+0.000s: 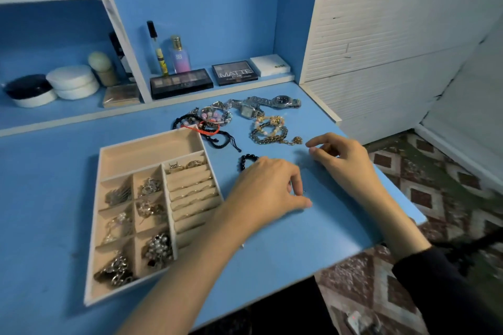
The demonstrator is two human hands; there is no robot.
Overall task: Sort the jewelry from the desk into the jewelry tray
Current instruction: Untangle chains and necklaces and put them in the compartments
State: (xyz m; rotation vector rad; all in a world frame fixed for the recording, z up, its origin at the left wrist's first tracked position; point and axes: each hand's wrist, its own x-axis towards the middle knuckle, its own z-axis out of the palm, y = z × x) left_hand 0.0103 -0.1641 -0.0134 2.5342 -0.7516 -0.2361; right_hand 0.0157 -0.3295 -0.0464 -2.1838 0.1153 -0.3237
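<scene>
- Desk (pixel 54 171): blue top; carries the tray, the loose jewelry and both hands
- Tray (pixel 94 253): one, beige, flat on the desk, left of both hands; one long cell at the far end, six small cells with jewelry in each, and one ring-roll section with rings in its slots
- Left hand (pixel 268 187): forearm crosses the near right corner of the tray; palm down, fingers curled, thumb and forefinger tips pinching a tiny dark piece (pixel 304 191) just above the desk; type of piece too small to tell
- Right hand (pixel 344 159): near the right desk edge, palm down, fingers curled with thumb and forefinger tips close together; whether anything is grasped cannot be told
- Pile (pixel 209 118): beaded and cord bracelets, tangled, at the far corner of the tray; count not readable
- Chains (pixel 268 132): gold-tone, bunched, right of the pile, near the right hand
- Watches (pixel 283 101): two, silver, behind the chains
- Palettes (pixel 181 83): two, on the back ledge
- Bottles (pixel 178 54): two, upright behind the palettes
- Bead bracelet (pixel 246 160): one, black, partly hidden under the left hand
</scene>
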